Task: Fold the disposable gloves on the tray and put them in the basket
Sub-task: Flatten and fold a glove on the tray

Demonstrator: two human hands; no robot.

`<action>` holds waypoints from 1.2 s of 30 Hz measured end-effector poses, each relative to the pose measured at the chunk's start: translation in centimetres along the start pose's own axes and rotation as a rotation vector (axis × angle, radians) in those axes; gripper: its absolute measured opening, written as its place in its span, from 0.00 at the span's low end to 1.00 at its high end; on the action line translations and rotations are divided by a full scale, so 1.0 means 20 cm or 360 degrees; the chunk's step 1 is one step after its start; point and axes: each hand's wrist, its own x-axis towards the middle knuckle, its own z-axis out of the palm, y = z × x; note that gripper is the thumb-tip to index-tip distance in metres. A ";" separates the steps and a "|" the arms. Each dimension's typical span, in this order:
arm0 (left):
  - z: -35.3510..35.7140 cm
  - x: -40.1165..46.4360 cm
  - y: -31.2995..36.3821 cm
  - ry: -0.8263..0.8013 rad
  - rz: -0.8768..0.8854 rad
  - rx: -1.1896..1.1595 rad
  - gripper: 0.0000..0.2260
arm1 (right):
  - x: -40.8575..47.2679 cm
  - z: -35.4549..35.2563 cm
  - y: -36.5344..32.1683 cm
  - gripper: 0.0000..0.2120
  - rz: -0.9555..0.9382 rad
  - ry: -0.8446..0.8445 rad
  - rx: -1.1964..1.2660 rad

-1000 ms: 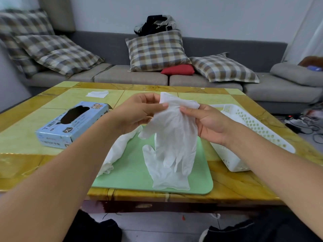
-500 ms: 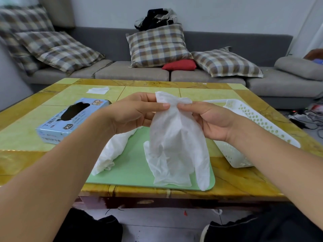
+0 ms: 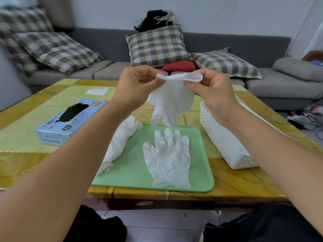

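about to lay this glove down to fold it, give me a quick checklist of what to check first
1. Both hands grip the cuff: left hand and right hand pinch the held glove - ok.
2. Held glove hangs free above the tray - ok.
3. Bare tray space: flat glove fills the middle, bunched glove lies over the left edge - not ok.
4. Basket beside the tray - ok.
5. Basket contents - cannot tell.

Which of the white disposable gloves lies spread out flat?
The white glove in the middle of the green tray, fingers pointing away. The glove at the tray's left edge is bunched up, and the third hangs pinched by both hands.
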 end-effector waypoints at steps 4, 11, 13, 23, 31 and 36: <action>-0.02 -0.10 -0.10 -0.0286 -0.0086 0.0244 0.04 | -0.11 0.00 0.10 0.04 0.0023 -0.0246 -0.0392; -0.07 -0.28 -0.40 -0.1138 -0.0318 0.0641 0.08 | -0.28 0.04 0.22 0.03 0.0185 -0.1119 -0.1018; -0.07 -0.28 -0.40 -0.1205 -0.0328 0.0625 0.08 | -0.29 0.04 0.18 0.04 0.0197 -0.1231 -0.1055; 0.04 -0.31 -0.35 -0.1750 -0.0191 0.0985 0.08 | -0.36 0.05 0.23 0.06 0.0401 -0.1799 -0.1204; 0.03 -0.31 -0.28 -0.1985 -0.0425 0.1007 0.14 | -0.28 0.01 0.18 0.12 0.0611 -0.1746 -0.1101; 0.07 -0.34 -0.27 -0.1879 -0.0341 0.0965 0.14 | -0.28 0.00 0.15 0.10 0.0680 -0.1778 -0.1051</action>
